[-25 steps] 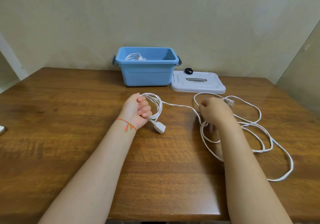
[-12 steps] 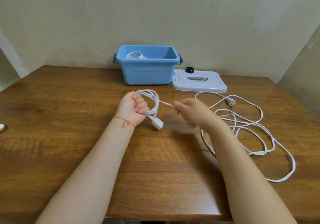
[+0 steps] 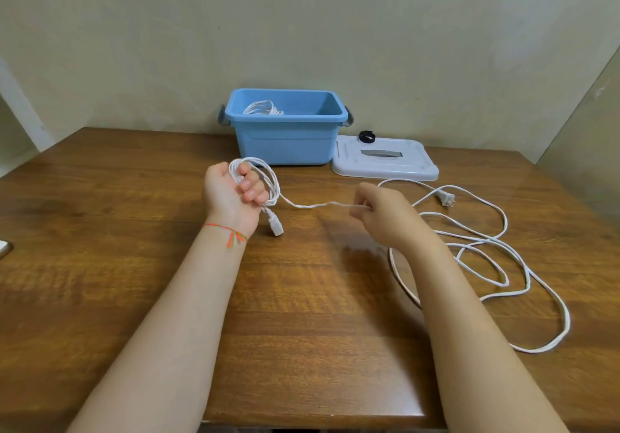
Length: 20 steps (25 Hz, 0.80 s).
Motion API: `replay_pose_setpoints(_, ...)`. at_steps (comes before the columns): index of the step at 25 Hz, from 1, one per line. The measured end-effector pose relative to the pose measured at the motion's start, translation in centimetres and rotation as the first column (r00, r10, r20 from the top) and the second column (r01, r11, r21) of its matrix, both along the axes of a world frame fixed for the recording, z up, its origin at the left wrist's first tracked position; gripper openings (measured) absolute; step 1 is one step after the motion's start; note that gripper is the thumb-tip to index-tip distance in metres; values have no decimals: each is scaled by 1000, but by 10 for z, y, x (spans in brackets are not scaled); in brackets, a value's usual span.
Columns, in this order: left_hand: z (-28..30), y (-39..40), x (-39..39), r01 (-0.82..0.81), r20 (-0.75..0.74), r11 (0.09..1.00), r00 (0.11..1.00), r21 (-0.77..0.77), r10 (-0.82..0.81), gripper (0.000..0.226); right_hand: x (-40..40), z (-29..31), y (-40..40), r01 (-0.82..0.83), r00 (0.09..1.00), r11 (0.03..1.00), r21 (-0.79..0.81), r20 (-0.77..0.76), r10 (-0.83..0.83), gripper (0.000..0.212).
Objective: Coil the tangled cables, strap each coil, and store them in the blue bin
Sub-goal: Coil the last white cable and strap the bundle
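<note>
My left hand (image 3: 231, 191) grips a small coil of white cable (image 3: 268, 177), and the cable's socket end (image 3: 275, 224) hangs below the fist. From the coil a strand runs right to my right hand (image 3: 382, 214), which pinches it above the table. The rest of the cable (image 3: 503, 265) lies in loose loops on the table at the right, with its plug (image 3: 448, 199) near the lid. The blue bin (image 3: 285, 140) stands at the back, and another white coil (image 3: 263, 109) lies inside it.
The bin's white lid (image 3: 385, 164) lies flat to the right of the bin, with a black strap (image 3: 366, 136) at its far edge. The wooden table (image 3: 134, 281) ends at a wall behind. A pale object (image 3: 4, 248) pokes in at the left edge.
My right hand left the loose loops, came close to the coil with the strand, and now has moved back to the right, pinching the strand. My left hand lifted a little with the coil.
</note>
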<state>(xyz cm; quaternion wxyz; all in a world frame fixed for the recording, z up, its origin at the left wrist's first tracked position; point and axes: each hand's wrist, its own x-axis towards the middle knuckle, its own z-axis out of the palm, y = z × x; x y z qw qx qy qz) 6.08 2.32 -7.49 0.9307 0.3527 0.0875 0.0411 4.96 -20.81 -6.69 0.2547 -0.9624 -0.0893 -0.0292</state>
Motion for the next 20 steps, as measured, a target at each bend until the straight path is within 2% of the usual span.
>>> replay_pose_setpoints(2,7,-10,-3,-4,56,986,998,167,-5,32,-7,4,3,-144,988,988,47,-54,147,14)
replay_pose_setpoints(4,8,-22,-5,-56,113,924,993,379,13,32,-14,10,6,-274,951,952,134,-108,289,15)
replay_pose_setpoints(7,2,-44,-12,-109,194,683,980,723,-49,28,-23,15,14,-397,865,826,401,-137,482,20)
replay_pose_setpoints(8,0,-51,-16,-98,195,602,976,792,-97,27,-26,16,16,-409,846,783,469,-126,518,22)
replay_pose_setpoints(9,-1,-57,-20,-66,167,564,977,823,-129,27,-28,17,17,-413,836,749,518,-111,538,23)
replay_pose_setpoints(11,1,-66,-26,88,51,637,979,766,-196,34,-27,19,17,-388,861,708,590,-41,507,26)
replay_pose_setpoints(13,4,-67,-30,304,-37,692,927,655,-373,38,-20,18,13,-303,942,708,638,90,323,26)
replay_pose_setpoints(16,7,-60,-31,561,-88,644,785,521,-613,35,-11,15,9,-223,964,734,641,256,69,22)
replay_pose_setpoints(18,8,-57,-32,683,-87,610,691,402,-718,37,-9,11,11,-176,961,767,617,275,-1,19)
replay_pose_setpoints(20,9,-54,-32,715,-50,628,671,307,-740,39,-7,10,11,-103,972,767,633,227,-57,21)
